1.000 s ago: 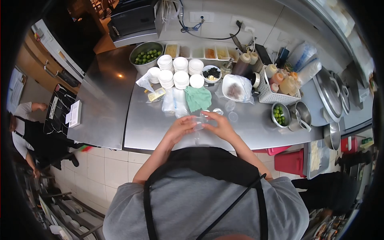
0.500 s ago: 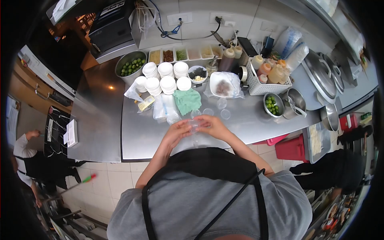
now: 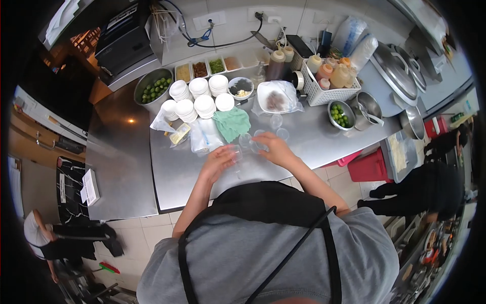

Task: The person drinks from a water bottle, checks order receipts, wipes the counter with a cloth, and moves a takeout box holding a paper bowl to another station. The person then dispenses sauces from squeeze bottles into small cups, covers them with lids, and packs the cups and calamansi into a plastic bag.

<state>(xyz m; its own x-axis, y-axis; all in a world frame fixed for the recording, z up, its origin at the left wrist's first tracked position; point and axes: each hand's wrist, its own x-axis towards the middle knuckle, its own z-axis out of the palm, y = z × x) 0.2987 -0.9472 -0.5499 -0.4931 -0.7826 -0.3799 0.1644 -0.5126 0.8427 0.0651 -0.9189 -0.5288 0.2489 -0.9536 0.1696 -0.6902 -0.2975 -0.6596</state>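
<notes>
A small clear plastic cup (image 3: 236,153) is held in my left hand (image 3: 219,161), low over the front of the steel counter (image 3: 314,147). To its right, my right hand (image 3: 276,150) has its fingertips at another clear cup or lid (image 3: 260,143) on the counter; whether it is gripped is hard to tell. One more clear round piece (image 3: 245,139) lies between the hands, beside the green cloth (image 3: 232,123). Two others (image 3: 276,120) (image 3: 282,134) lie farther right.
Behind are stacked white cups (image 3: 204,106), a bowl of limes (image 3: 155,91), a lined white bowl (image 3: 276,97) and a bottle basket (image 3: 329,91). A smaller lime bowl (image 3: 341,115) stands right. One person (image 3: 43,235) is at left, another (image 3: 425,192) at right.
My right hand has parted from the clear cup in my left hand and moved right, to the pieces on the counter. The view has shifted, moving the counter items leftward.
</notes>
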